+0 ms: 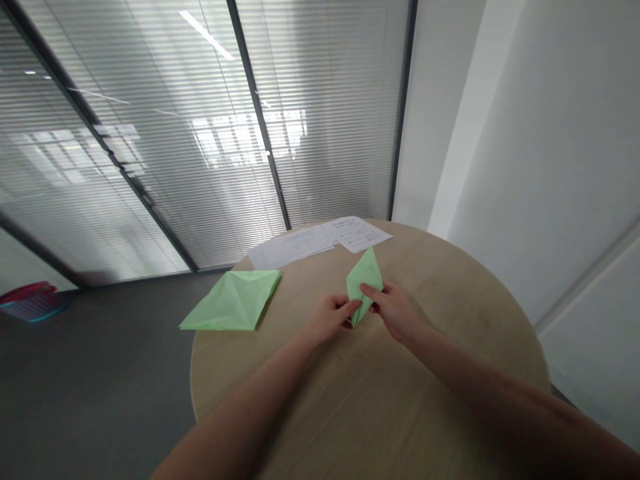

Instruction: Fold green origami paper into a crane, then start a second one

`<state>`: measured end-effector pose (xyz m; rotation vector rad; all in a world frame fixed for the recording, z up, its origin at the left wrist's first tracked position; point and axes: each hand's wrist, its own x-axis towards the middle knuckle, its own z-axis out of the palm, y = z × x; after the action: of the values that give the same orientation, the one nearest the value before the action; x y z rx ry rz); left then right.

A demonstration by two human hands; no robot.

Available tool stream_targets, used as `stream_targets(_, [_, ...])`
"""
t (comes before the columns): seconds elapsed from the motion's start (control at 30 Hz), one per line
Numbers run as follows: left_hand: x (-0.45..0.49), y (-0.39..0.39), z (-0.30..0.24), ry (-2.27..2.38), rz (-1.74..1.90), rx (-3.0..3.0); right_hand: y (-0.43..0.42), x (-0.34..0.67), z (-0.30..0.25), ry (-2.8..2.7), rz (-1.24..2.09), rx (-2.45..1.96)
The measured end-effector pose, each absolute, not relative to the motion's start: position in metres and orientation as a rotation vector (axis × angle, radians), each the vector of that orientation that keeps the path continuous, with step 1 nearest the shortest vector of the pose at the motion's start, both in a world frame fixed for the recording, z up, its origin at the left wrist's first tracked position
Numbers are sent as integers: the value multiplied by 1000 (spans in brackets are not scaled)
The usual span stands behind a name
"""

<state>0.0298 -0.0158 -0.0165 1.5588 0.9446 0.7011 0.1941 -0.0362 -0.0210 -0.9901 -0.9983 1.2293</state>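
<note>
A folded green paper shape (365, 277), pointed at its far end, lies on the round wooden table (380, 407) between my hands. My left hand (330, 319) pinches its near left edge with closed fingers. My right hand (393, 308) presses thumb and fingers on its near right side. A second green paper sheet (233, 301), creased and unfolded flat, lies at the table's left edge, partly over the rim.
White printed sheets (320, 241) lie at the table's far edge. Glass partitions with blinds stand behind. A white wall runs along the right. A pink and blue basket (31, 301) sits on the grey floor at far left.
</note>
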Motion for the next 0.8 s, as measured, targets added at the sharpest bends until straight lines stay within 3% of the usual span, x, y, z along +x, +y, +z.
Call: stream_targets(0.8, [35,-20,-15,976,705,1524,-39,192,-17,-1063,1193,-1067])
